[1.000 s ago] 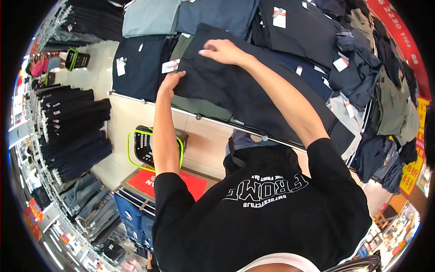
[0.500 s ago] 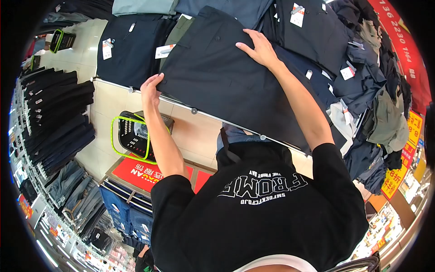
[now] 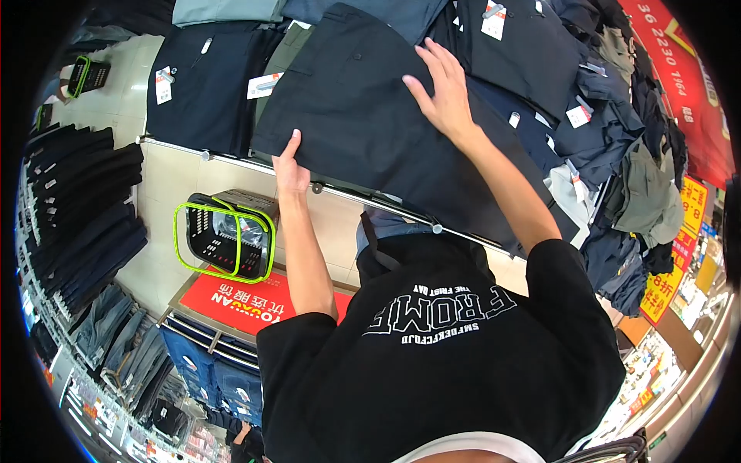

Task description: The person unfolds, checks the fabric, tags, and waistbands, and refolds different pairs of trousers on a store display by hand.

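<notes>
Black trousers (image 3: 363, 108) lie spread across the display table, their waist end at the upper left and a button showing near it. My left hand (image 3: 291, 171) is at their near edge, thumb on top of the cloth and the other fingers hidden beneath it. Over the upper right side of the same trousers is my right hand (image 3: 446, 96), its fingers apart and holding nothing. A white and red price tag (image 3: 264, 86) sticks out beside the trousers, next to olive cloth (image 3: 290, 51). Another dark folded pair (image 3: 204, 96) lies to the left.
Below the table's metal rail (image 3: 247, 163) stands a black basket (image 3: 224, 239) with green handles. Racks of hanging dark trousers (image 3: 85, 201) line the left side. Heaped clothes (image 3: 652, 193) cover the table's right end. Part of another person (image 3: 245, 441) shows at the bottom.
My left hand has shifted right along the near edge and its fingers have gone under the cloth. My right hand's fingers have lifted and point more upward. The whole view has shifted slightly.
</notes>
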Demonstrator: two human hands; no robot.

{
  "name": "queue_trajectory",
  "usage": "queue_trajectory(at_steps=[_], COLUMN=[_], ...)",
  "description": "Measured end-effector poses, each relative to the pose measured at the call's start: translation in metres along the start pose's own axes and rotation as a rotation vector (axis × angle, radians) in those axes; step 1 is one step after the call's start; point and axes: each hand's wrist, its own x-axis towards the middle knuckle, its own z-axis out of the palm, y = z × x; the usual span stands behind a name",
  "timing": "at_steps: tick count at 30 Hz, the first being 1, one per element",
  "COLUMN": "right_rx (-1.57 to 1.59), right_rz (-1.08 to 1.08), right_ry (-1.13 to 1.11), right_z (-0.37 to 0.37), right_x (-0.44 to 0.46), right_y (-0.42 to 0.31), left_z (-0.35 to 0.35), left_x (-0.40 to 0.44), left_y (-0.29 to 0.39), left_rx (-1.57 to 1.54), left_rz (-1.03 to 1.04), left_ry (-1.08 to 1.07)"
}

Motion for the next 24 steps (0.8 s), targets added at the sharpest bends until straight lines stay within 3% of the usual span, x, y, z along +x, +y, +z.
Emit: queue_trajectory(at_steps=[4,6,11,14,16,18,19,20,22,24], right_rx=[-0.223,-0.341,-0.29,-0.262,-0.24,-0.224,0.184,0.39,0.793,1.196], right_rz=[0.11,0.176,0.189,0.199,0.208,0.188,0.361,0.443,0.598,0.738], right_ry=[-0.142,-0.263,-0.227,-0.199,-0.207,-0.147,-0.024,0.047,0.222,0.391], right_z=[-0.045,-0.041,-0.04,-0.038,-0.039,-0.044,-0.044,-0.052,-0.078,-0.115], right_x=[-0.052,-0.087,-0.101,-0.104,-0.104,-0.112,-0.122,-0.128,-0.137,-0.155], right_y=[-0.042,-0.03,-0.024,-0.02,-0.02,-0.017,-0.013,-0.011,-0.006,0.004], left_z=[-0.003,-0.001,0.064,0.13,0.156,0.188,0.207,0.226,0.231,0.216], left_x=[0.006,0.008,-0.03,-0.071,-0.095,-0.131,-0.144,-0.158,-0.179,-0.199], left_y=[0.003,0.006,0.047,0.061,0.053,0.047,0.039,0.03,0.001,-0.045], left_rx=[-0.034,-0.225,-0.273,-0.029,0.063,0.486,0.637,0.737,0.909,1.319], left_rz=[-0.054,-0.163,-0.141,0.079,0.035,-0.028,0.126,0.314,0.352,0.417], left_ry=[-0.025,-0.066,-0.238,-0.309,-0.481,-0.7,-0.938,-1.157,-1.362,-1.336])
